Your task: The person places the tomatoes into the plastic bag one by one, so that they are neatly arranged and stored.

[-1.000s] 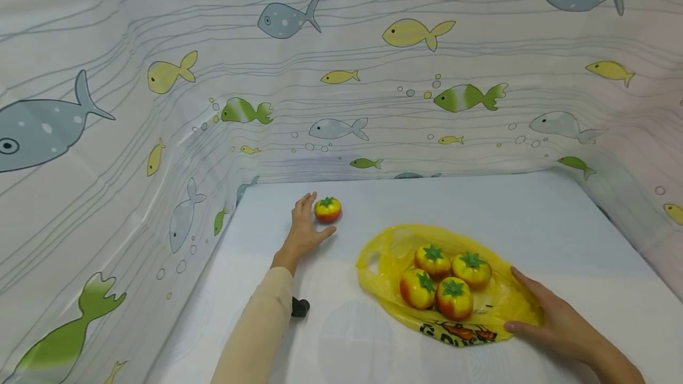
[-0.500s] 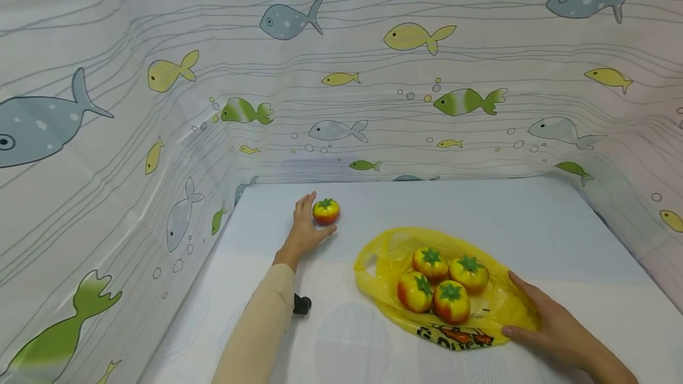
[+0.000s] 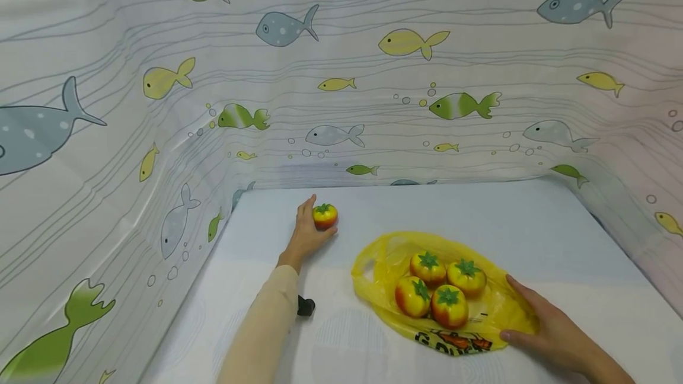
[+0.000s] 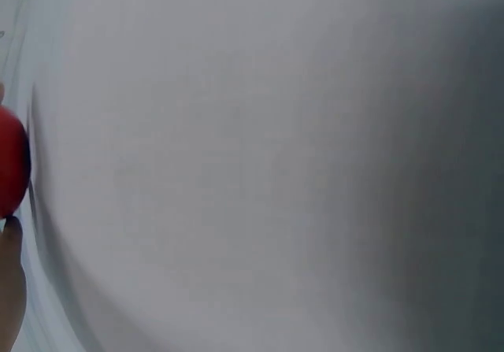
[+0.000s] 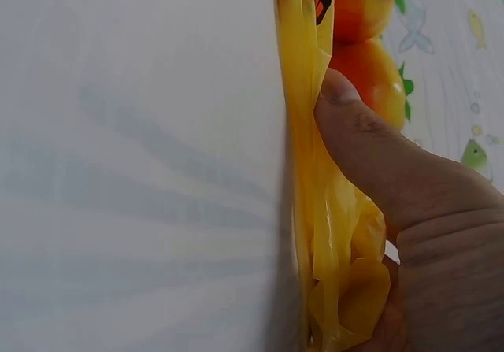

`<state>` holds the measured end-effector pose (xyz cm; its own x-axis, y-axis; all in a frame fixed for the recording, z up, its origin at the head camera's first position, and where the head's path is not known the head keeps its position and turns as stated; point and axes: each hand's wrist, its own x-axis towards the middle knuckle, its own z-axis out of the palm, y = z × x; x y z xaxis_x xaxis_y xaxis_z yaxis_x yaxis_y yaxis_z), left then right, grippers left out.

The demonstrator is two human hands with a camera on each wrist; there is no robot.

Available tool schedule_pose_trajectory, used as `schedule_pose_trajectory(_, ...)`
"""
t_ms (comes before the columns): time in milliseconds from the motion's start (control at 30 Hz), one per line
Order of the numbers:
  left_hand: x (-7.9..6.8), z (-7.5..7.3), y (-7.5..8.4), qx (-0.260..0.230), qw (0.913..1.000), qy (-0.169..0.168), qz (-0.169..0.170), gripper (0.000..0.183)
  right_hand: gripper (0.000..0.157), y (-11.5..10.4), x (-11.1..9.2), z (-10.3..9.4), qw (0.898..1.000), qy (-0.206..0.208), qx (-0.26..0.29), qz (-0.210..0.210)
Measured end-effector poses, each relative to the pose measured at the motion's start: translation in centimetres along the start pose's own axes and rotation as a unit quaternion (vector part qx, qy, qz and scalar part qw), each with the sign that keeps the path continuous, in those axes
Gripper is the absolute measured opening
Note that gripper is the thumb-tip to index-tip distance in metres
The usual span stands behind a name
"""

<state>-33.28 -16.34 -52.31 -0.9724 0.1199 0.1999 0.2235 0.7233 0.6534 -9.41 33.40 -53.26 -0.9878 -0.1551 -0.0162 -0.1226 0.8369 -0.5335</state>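
At the back left of the table, my left hand (image 3: 308,231) reaches round a yellow-and-red toy persimmon (image 3: 325,217) with a green leafy top. Its fingers lie along the fruit's left side and the thumb at its near right. In the left wrist view the thumb tip touches the red underside of the persimmon (image 4: 11,161). A yellow plastic bag (image 3: 496,313) lies flat at the right, with several similar persimmons (image 3: 450,307) resting on it. My right hand (image 3: 557,330) holds the bag's right end; the thumb (image 5: 370,139) presses on the plastic in the right wrist view.
A small black object (image 3: 306,306) shows beside the left sleeve (image 3: 261,328). The white table (image 3: 453,206) is bounded at the back and sides by a fish-printed curtain (image 3: 341,99). The bag's handle loop (image 3: 368,268) points left.
My left hand has closed in on the lone persimmon, and the gap between fingers and fruit is gone. The right hand stays at the bag. The head view has tilted slightly.
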Motion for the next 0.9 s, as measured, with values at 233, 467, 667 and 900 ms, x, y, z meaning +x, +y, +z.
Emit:
schedule_pose_trajectory(233, 0.0, 0.1, -0.2, -0.005, 0.9997, 0.0, -0.022, 0.106, 0.11, 0.0, -0.2, 0.2, 1.0, 0.008, 0.01, -0.012)
schedule_pose_trajectory(467, -0.5, 0.2, -1.3, -0.01, 0.9984, -0.006, -0.055, 0.106, 0.108, -0.2, -0.2, 0.4, 0.999, 0.014, 0.019, -0.028)
schedule_pose_trajectory(667, -0.3, 0.3, -1.3, -0.024, 0.9985, -0.001, -0.048, 0.105, 0.109, -0.2, -0.4, 0.3, 0.999, 0.018, 0.018, -0.028)
schedule_pose_trajectory(900, 0.6, 0.5, -0.7, -0.024, 0.9982, -0.005, -0.056, 0.104, 0.109, 0.1, -0.5, 0.2, 0.999, 0.023, 0.014, -0.028)
